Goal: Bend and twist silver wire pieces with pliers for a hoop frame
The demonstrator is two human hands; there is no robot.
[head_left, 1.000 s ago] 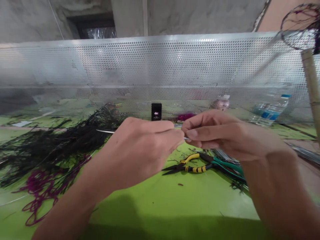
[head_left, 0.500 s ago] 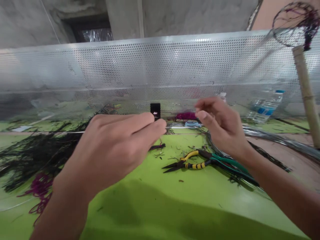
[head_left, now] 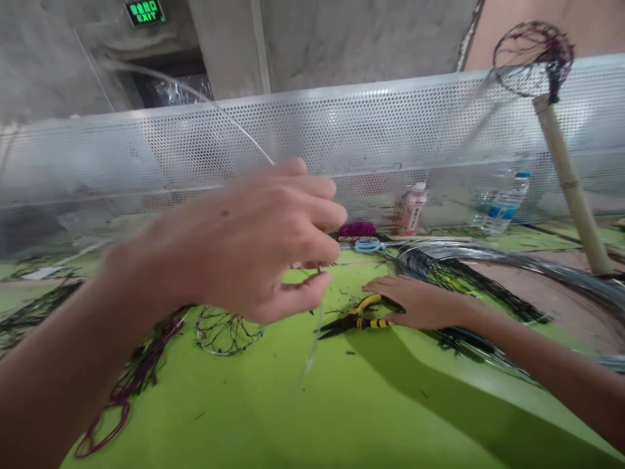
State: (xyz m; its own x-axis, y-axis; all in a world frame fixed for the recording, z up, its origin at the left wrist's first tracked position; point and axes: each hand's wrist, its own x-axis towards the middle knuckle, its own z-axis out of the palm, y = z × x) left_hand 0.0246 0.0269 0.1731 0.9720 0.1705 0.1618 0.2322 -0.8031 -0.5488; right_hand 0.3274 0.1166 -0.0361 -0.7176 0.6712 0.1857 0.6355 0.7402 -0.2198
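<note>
My left hand is raised over the middle of the table, thumb and fingers pinched on a thin metal wire. One stretch of the wire arcs away to the upper left; the other end hangs blurred below the fingers. Low on the right, my right hand lies over the handles of needle-nose pliers with yellow-and-black grips. Its fingers are stretched out, and the pliers rest flat on the green tabletop. A wire ring with dark twigs inside lies beneath my left hand.
Coiled wire and dark strands lie at the right. Light blue scissors, a pink bottle and a clear water bottle are farther back. A bamboo post rises at right; a perforated metal panel stands behind.
My left hand has turned and risen slightly, and the wire now sweeps upward to the left. My right hand has come down onto the pliers' handles. The wire ring has come into view.
</note>
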